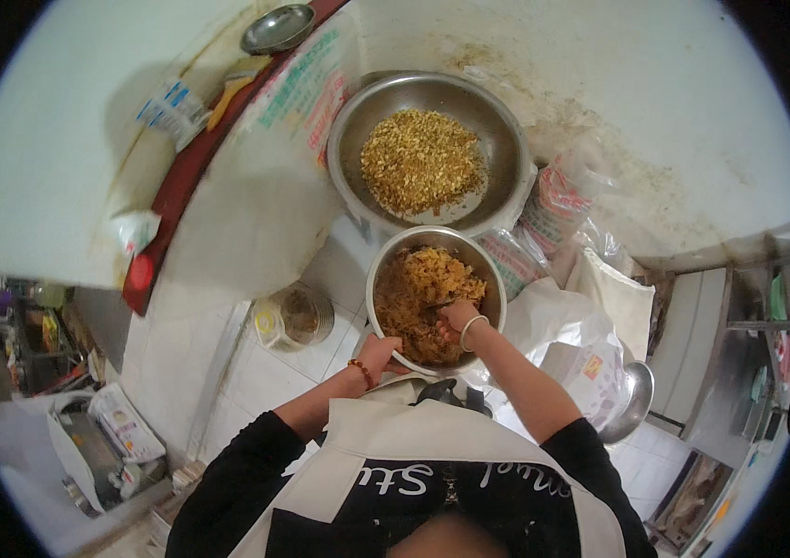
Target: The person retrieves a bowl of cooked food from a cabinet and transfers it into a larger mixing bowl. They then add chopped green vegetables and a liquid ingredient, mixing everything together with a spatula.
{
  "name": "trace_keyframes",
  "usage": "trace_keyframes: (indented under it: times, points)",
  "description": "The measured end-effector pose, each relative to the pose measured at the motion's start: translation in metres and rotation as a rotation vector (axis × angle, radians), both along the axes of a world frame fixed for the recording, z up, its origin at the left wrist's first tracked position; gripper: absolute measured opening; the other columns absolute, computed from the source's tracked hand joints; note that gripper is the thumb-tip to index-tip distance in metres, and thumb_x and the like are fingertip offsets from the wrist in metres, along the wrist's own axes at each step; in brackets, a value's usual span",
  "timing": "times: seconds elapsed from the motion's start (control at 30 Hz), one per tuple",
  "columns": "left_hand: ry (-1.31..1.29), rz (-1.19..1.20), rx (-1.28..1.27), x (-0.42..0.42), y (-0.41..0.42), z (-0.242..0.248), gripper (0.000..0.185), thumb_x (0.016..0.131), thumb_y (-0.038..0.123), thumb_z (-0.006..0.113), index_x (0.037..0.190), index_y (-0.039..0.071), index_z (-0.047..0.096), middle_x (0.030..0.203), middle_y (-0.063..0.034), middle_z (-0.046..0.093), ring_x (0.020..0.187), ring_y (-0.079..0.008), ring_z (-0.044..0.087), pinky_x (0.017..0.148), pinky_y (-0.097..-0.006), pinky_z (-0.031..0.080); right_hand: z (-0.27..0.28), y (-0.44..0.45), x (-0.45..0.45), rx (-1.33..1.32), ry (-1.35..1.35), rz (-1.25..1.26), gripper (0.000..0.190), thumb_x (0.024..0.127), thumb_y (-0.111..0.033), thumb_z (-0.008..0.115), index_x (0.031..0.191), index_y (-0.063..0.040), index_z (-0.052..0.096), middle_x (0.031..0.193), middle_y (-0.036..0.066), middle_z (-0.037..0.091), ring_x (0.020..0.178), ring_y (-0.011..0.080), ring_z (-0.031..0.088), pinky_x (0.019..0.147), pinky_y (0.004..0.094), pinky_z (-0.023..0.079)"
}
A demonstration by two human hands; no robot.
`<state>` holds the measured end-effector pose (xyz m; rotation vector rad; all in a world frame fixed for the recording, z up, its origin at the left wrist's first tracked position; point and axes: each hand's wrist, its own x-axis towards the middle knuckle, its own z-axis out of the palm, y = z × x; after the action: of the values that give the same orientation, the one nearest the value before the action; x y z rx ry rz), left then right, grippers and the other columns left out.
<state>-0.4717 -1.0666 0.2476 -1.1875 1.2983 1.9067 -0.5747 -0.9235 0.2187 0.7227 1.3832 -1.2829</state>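
My left hand [381,354] grips the near-left rim of a steel bowl [374,307], thumb on the edge. Inside is a moist, shredded brown-orange food mixture [429,275]. My right hand [456,319], with a pale bangle at its wrist, is down in that mixture with its fingers curled. A thin dark streak shows at its fingers, but whether it is a utensil cannot be made out. Just beyond stands a wider steel basin [506,150], holding a heap of chopped golden-brown bits [423,160].
Printed plastic sacks [555,202] crowd the wall right of the bowls. A white carton [586,373] and a metal bowl [637,404] stand at my right. On the left are a clear plastic tub [295,317] and a red-edged ledge [178,174] carrying a brush [231,91] and small metal bowl [278,29].
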Motion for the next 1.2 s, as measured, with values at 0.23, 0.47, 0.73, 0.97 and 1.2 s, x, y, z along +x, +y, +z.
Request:
trace_keyframes:
  times: [0.23,0.47,0.73,0.97,1.2]
  points:
    - [-0.052,-0.052,0.077,-0.108,-0.069,-0.002,0.011,0.070,0.005,0.046,0.077,-0.002,0.042,0.076,-0.0127,0.045,0.066,-0.0279,0.054,0.053,-0.0379,0.053,0.006,-0.058,-0.076,-0.063,0.174,-0.256,0.013,0.081,-0.013,0.037,0.080,-0.001,0.043,0.057,0.008,0.046,0.042,0.0137,0.043,0.032,0.0241,0.033]
    - [-0.139,-0.044,0.131,-0.185,-0.112,-0.016,0.020,0.073,0.008,0.046,0.086,-0.005,0.038,0.079,-0.0156,0.044,0.064,-0.0295,0.054,0.053,-0.0378,0.053,0.063,-0.080,-0.163,-0.044,0.281,-0.105,0.016,0.082,-0.018,0.037,0.078,-0.003,0.042,0.053,0.005,0.045,0.038,0.0118,0.040,0.031,0.0245,0.033]
    - [-0.152,-0.156,0.113,-0.218,-0.131,-0.020,0.014,0.070,0.007,0.049,0.075,-0.003,0.040,0.077,-0.0153,0.044,0.061,-0.0295,0.055,0.052,-0.0387,0.053,-0.127,-0.048,-0.145,-0.288,0.061,0.055,0.021,0.077,-0.011,0.043,0.059,-0.001,0.045,0.053,0.009,0.047,0.046,0.0188,0.043,0.040,0.0295,0.037]
    - [-0.167,-0.091,0.242,-0.213,-0.144,-0.031,0.012,0.068,0.007,0.049,0.067,-0.003,0.042,0.073,-0.0110,0.043,0.065,-0.0305,0.054,0.053,-0.0412,0.052,-0.025,-0.118,-0.190,-0.150,-0.269,-0.341,0.014,0.080,-0.011,0.041,0.075,0.002,0.044,0.058,0.009,0.045,0.043,0.0143,0.041,0.035,0.0248,0.034]
    - [-0.233,-0.056,0.154,-0.235,-0.148,-0.041,0.012,0.069,0.007,0.049,0.066,0.000,0.040,0.073,-0.0121,0.042,0.063,-0.0321,0.054,0.054,-0.0417,0.052,0.034,-0.096,-0.212,-0.209,-0.005,-0.391,0.012,0.081,-0.011,0.039,0.081,0.000,0.037,0.061,0.010,0.044,0.043,0.0131,0.038,0.033,0.0239,0.030]
